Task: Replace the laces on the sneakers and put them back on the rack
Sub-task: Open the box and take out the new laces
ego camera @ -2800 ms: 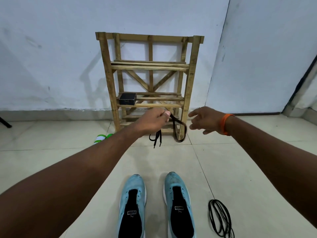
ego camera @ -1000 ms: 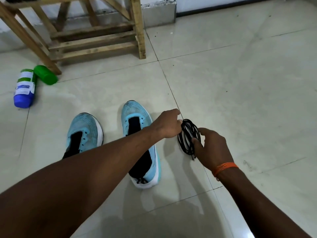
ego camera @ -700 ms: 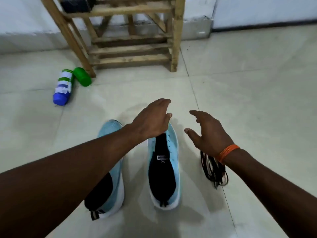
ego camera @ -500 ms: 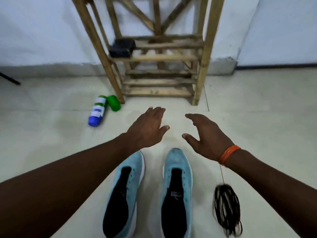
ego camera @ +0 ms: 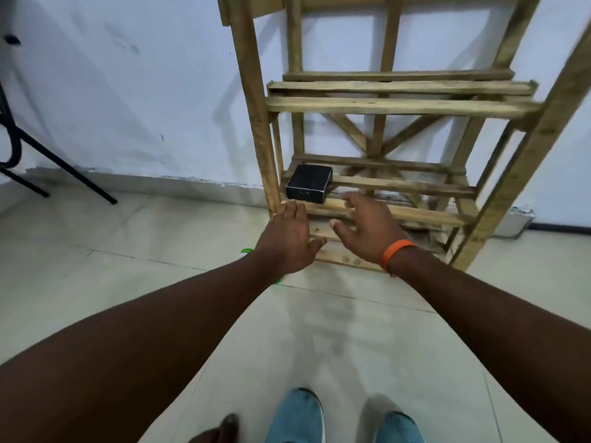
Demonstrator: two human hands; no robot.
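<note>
Hovering side by side before the rack [ego camera: 256, 107], the left hand [ego camera: 287, 241] and right hand [ego camera: 367, 231] have their fingers spread and hold nothing; whether they touch the lower slats is unclear. A black box [ego camera: 308, 183] sits at the left end of the middle shelf, closed, its contents hidden. Only the toes of the two blue sneakers [ego camera: 295, 417] show, on the floor at the bottom edge, well apart from the rack. An orange band [ego camera: 395, 251] circles the right wrist

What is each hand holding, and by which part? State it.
Nothing is held: left hand and right hand are both open, stretched toward the slatted wooden rack.
</note>
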